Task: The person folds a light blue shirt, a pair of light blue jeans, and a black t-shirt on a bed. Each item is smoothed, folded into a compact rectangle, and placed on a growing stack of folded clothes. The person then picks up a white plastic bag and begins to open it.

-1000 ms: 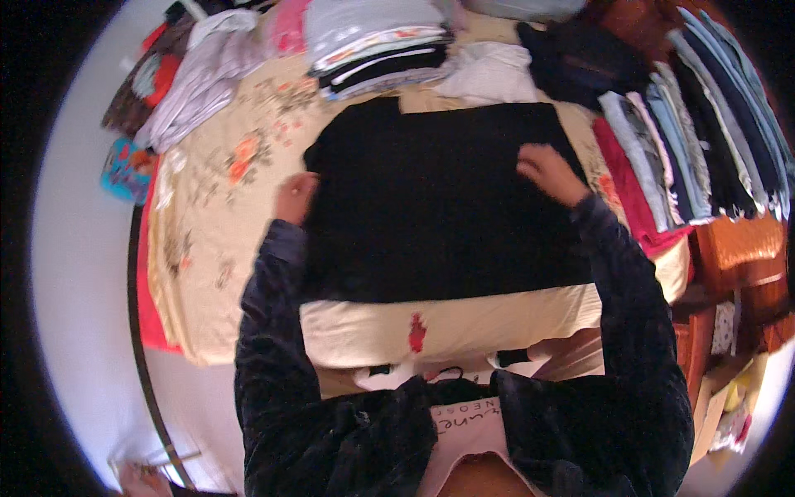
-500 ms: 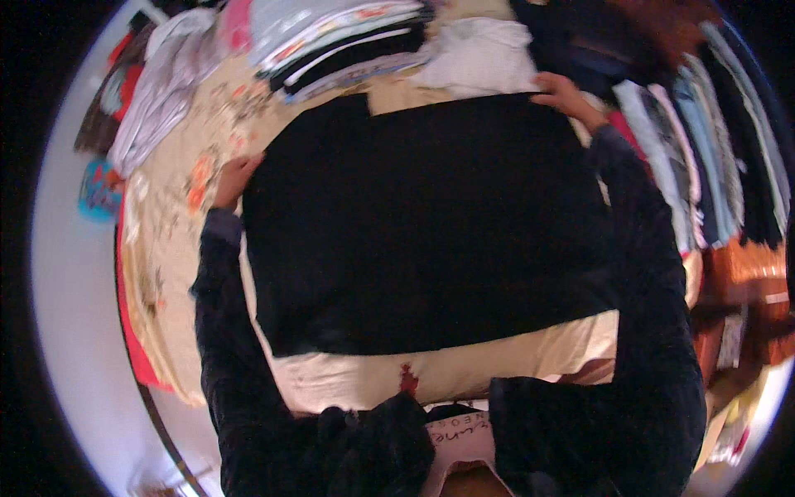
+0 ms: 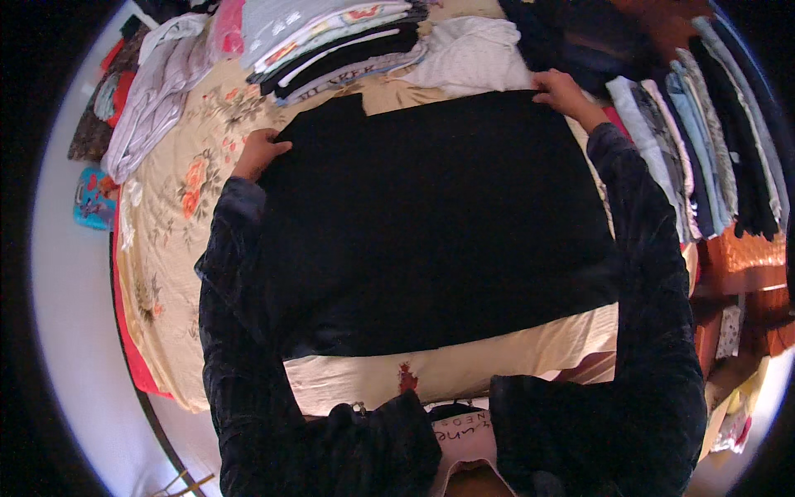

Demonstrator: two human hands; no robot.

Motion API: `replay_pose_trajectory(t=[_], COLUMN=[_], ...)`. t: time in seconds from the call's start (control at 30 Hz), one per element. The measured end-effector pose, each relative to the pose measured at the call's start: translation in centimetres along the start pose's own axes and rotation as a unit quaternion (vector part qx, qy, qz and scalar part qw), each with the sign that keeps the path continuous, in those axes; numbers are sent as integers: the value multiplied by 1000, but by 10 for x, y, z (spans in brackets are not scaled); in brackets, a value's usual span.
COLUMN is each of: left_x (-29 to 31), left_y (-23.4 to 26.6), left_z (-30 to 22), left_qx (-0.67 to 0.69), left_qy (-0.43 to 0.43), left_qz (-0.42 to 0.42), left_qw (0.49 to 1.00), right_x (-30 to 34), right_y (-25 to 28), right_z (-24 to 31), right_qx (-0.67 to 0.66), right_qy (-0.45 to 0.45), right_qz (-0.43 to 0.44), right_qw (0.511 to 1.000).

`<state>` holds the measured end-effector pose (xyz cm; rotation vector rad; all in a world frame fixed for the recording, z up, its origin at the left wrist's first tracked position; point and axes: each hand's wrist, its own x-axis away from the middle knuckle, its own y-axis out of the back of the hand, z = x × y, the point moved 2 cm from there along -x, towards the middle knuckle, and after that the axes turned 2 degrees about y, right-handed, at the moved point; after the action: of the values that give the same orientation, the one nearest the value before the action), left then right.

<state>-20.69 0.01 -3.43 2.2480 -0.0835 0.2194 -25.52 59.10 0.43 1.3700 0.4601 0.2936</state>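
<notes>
A black garment (image 3: 439,224), its exact kind not clear, lies spread and folded to a wide shape on the flowered cream bedcover (image 3: 166,273). My left hand (image 3: 263,153) is closed on its upper left edge, thumb on top of the cloth. At the upper right corner my right hand (image 3: 565,95) pinches the fabric between thumb and fingers. Both dark sleeves run alongside the garment and blend with its sides.
Beyond the garment sit a stack of folded clothes (image 3: 339,50) and a crumpled white cloth (image 3: 472,56). A row of folded clothes (image 3: 704,132) lines the right, above an orange-brown piece of furniture (image 3: 749,253). A lilac cloth (image 3: 153,108) lies at far left.
My left hand has slid up and inward along the garment's left edge. That edge has shifted slightly right, while my right hand keeps its corner.
</notes>
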Motion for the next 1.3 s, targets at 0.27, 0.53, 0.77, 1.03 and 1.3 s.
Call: replay_pose_trajectory(t=[0.27, 0.53, 0.77, 1.03, 1.3], left_x=[112, 172, 171, 178, 158], left_y=[-18, -54, -57, -37, -42], left_z=[-47, -38, -9, -16, -24], left_qx=[136, 48, 51, 228, 120], left_qy=[-201, -246, -197, -205, -240], left_qz=[-196, -188, -141, -81, -101], left_qw=[950, 950, 969, 948, 958], right_x=[95, 142, 160, 96, -37], right_y=[36, 9, 13, 43, -38], right_z=[40, 55, 63, 119, 322], right_qx=[184, 175, 185, -15, -257], right_qy=[147, 94, 102, 65, 47], right_qz=[-96, -105, -52, 18, 56], right_qw=[967, 975, 976, 998, 964])
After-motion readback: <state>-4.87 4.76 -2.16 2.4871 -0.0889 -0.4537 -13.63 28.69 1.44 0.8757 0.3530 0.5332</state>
